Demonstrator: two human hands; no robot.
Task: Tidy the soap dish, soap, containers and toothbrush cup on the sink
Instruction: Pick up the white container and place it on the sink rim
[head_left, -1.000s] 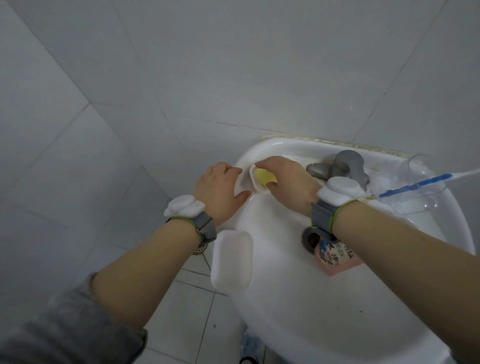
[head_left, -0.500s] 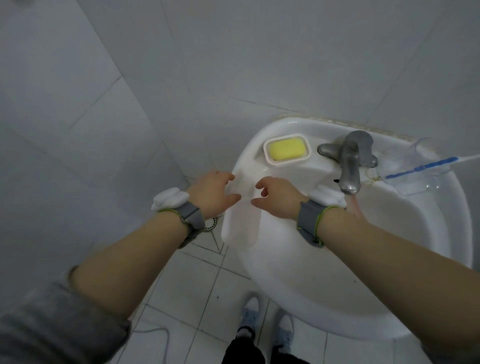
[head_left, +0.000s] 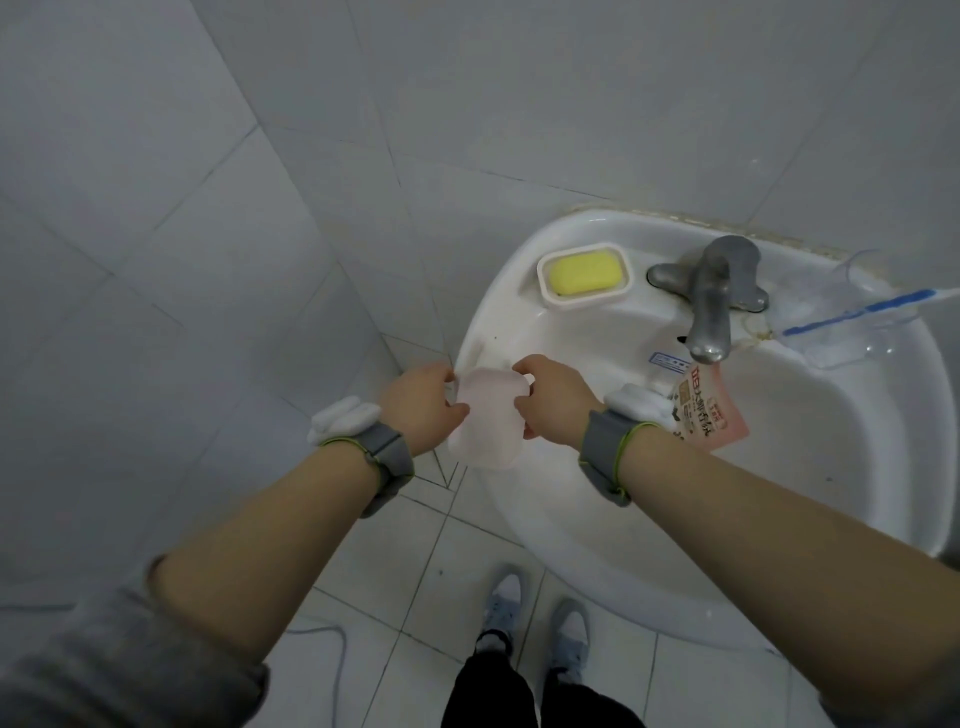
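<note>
A yellow soap bar (head_left: 586, 272) lies in the white soap dish (head_left: 583, 300) on the back left rim of the sink (head_left: 545, 525). Both hands hold the translucent white soap dish lid (head_left: 487, 422) over the sink's left edge: my left hand (head_left: 422, 406) grips its left side, my right hand (head_left: 551, 404) its right side. A clear toothbrush cup (head_left: 852, 332) lies tipped on the right rim with a blue toothbrush (head_left: 857, 313) in it. A pink packet (head_left: 707, 410) sits in the basin under the tap.
A grey metal tap (head_left: 709, 301) stands at the back middle of the sink. Grey tiled walls close in behind and to the left. My feet in light shoes (head_left: 535, 618) stand on the tiled floor below the sink.
Both hands drew back from the soap dish at the back rim to the lid on the sink's left edge and took hold of it. The soap now lies uncovered in the dish.
</note>
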